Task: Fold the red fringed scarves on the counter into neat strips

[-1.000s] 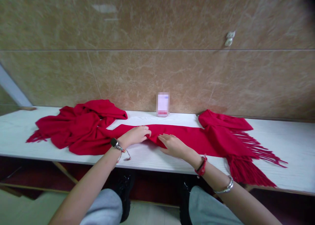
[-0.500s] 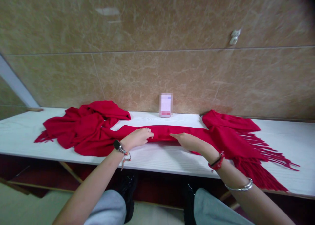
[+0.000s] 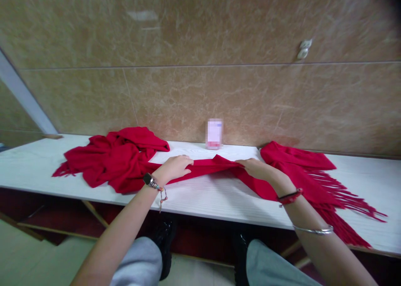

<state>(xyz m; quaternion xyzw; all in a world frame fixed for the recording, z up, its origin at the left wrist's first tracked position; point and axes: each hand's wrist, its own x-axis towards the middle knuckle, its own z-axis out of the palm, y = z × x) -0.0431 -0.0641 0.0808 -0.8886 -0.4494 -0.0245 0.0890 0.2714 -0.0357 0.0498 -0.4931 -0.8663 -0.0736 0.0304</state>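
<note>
A long red scarf [image 3: 216,164] stretches across the white bench top [image 3: 206,194]. Its left part lies in a loose heap, and fringe spreads out at both ends. My left hand [image 3: 177,168] grips the folded strip left of the middle. On the right, my right hand [image 3: 257,169] pinches the same strip by its edge. Between the two hands the cloth is drawn fairly taut, with a raised fold near the centre. From my right hand the lower edge sags toward the front of the bench. Some fingertips are hidden by the hands themselves.
Behind the scarf a blurred-out upright phone-like object [image 3: 214,134] leans on the brown marbled wall [image 3: 194,94]. A small white fitting [image 3: 304,49] sits on the wall. Dark red shelving [image 3: 200,240] shows beneath the bench, above my legs.
My hands have moved apart, the right one shifting right and slightly up. The strip between them has been pulled into a narrower, raised band; before, it lay flatter.
</note>
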